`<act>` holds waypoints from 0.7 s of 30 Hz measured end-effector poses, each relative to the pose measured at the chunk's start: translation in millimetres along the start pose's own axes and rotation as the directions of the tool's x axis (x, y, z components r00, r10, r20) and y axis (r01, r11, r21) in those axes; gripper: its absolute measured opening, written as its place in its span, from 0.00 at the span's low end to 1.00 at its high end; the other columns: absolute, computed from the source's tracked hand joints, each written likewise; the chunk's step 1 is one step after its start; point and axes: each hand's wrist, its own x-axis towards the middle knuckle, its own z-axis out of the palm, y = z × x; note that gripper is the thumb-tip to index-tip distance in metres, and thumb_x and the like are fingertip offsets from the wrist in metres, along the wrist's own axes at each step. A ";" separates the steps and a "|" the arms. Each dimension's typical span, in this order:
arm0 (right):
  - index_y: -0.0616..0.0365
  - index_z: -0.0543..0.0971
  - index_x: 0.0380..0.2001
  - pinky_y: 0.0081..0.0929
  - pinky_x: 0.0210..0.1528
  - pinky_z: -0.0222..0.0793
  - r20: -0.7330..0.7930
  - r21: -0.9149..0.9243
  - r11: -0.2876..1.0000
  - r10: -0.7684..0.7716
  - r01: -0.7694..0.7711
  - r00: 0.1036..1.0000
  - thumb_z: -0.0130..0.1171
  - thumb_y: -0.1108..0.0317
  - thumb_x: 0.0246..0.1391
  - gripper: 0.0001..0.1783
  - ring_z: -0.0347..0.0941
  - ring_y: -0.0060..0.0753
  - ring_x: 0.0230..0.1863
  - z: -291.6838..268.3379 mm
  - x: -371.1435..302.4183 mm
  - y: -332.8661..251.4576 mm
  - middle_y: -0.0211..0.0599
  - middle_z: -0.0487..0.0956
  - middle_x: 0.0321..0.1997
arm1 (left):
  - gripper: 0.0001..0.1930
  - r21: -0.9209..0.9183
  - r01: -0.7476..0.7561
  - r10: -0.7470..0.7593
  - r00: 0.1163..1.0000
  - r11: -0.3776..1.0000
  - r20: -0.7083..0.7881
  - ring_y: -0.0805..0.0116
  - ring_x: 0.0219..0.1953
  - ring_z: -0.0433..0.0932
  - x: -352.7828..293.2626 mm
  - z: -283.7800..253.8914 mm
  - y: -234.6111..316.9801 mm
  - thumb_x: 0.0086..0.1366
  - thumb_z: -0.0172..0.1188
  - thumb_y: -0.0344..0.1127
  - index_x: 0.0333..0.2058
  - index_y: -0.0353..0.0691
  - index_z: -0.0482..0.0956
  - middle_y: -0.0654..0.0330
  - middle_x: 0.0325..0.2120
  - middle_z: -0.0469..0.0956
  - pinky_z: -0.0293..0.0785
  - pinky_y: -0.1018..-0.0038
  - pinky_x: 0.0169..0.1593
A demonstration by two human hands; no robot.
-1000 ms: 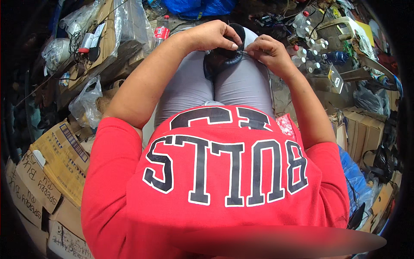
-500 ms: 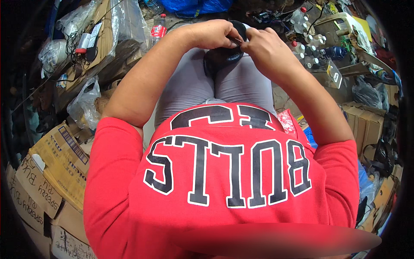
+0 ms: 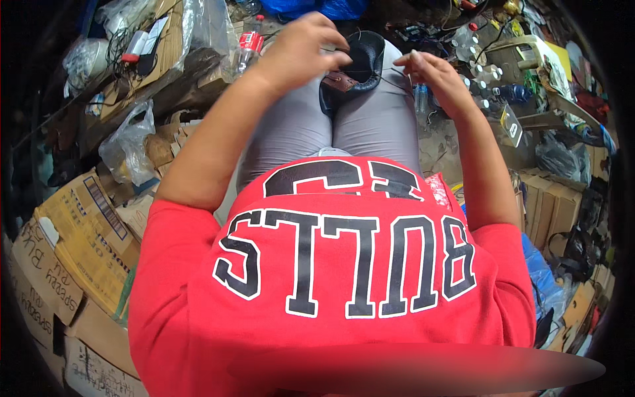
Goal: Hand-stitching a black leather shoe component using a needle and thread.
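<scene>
Clutter fills the room around the seated person: cardboard boxes (image 3: 79, 231) in the lower left of the frame, a clear bag (image 3: 130, 145) above them, a red-capped bottle (image 3: 250, 43) in the upper left and a group of small bottles (image 3: 486, 71) in the upper right. No worktop carries the work; the lap does, in grey trousers (image 3: 288, 122).

Work on the shoe (image 3: 370, 56), as the black leather piece seems to be, looks part-way along. A dark thread (image 3: 395, 85) trails from its right side, loose-ended as far as can be seen, so I judge that it is not fastened off. A brown patch (image 3: 338, 81) shows at the shoe's lower left. How many stitches, if any, are in place is too small to tell, so how much is left cannot be read either.

The shoe lies across the thighs at the upper centre of the frame, between the two hands. The left hand (image 3: 307, 49) is just beside it, up and to its left, fingers bent and blurred; whether it grips anything, I cannot tell. The right hand (image 3: 433, 76) is to its right, thumb and forefinger close together near the thread; a pinch on it is likely but unclear. Both hands are apart from each other.
</scene>
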 end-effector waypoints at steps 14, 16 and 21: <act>0.61 0.74 0.35 0.31 0.40 0.63 -0.545 0.804 0.461 0.323 0.375 0.774 0.43 0.53 0.61 0.20 0.73 0.37 0.40 -15.3 13.3 55.1 0.38 0.78 0.35 | 0.15 0.148 0.293 -0.328 0.805 0.944 0.495 0.70 0.28 0.72 -12.3 -48.6 -40.8 0.60 0.56 0.43 0.32 0.34 0.76 0.57 0.25 0.75 0.68 0.73 0.35; 0.60 0.73 0.33 0.31 0.40 0.62 -0.456 0.888 0.235 0.339 0.395 0.823 0.41 0.54 0.62 0.20 0.72 0.36 0.37 -3.5 12.4 37.6 0.37 0.76 0.32 | 0.17 0.249 0.413 -0.482 0.716 0.876 0.506 0.69 0.29 0.72 -21.7 -64.2 -56.2 0.60 0.55 0.45 0.31 0.33 0.76 0.56 0.25 0.76 0.68 0.73 0.35; 0.53 0.64 0.17 0.28 0.33 0.59 -0.156 0.965 -0.212 0.021 0.157 0.988 0.32 0.50 0.63 0.25 0.54 0.25 0.18 -10.9 6.4 55.3 0.25 0.59 0.15 | 0.17 -0.989 0.118 -0.323 0.936 -0.086 0.140 0.64 0.39 0.74 -7.2 -30.6 -18.2 0.62 0.52 0.45 0.34 0.34 0.78 0.54 0.34 0.77 0.69 0.71 0.43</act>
